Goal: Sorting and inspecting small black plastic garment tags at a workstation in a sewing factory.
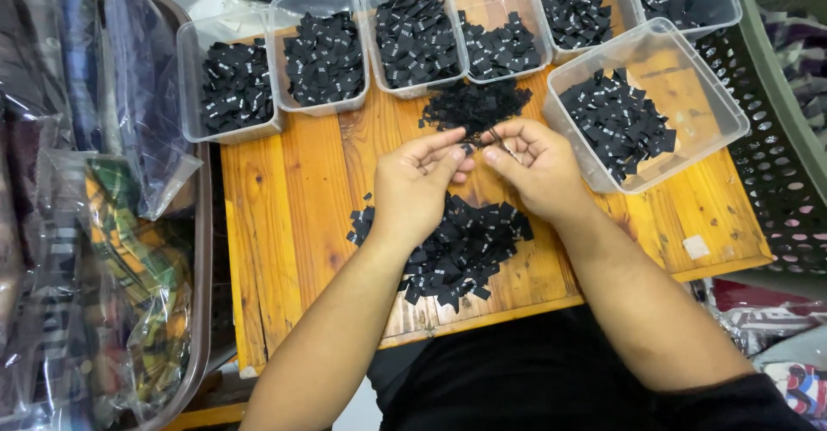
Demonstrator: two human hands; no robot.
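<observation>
Two hands meet above the wooden bench point(293, 216), fingertips drawn together over one small black label point(479, 142). The left hand point(419, 181) has its fingers point(444, 145) curled loosely, thumb and forefinger pinching toward the label; the right hand point(538, 164) pinches it from the other side, remaining fingers bent inward. Too small to tell the label's long axis or which way it points. It sits between both sets of fingertips, just above a loose heap of labels point(475, 104) and beyond a larger pile point(457, 250) under the wrists. Clear plastic tubs point(551, 121) of labels line the far edge.
</observation>
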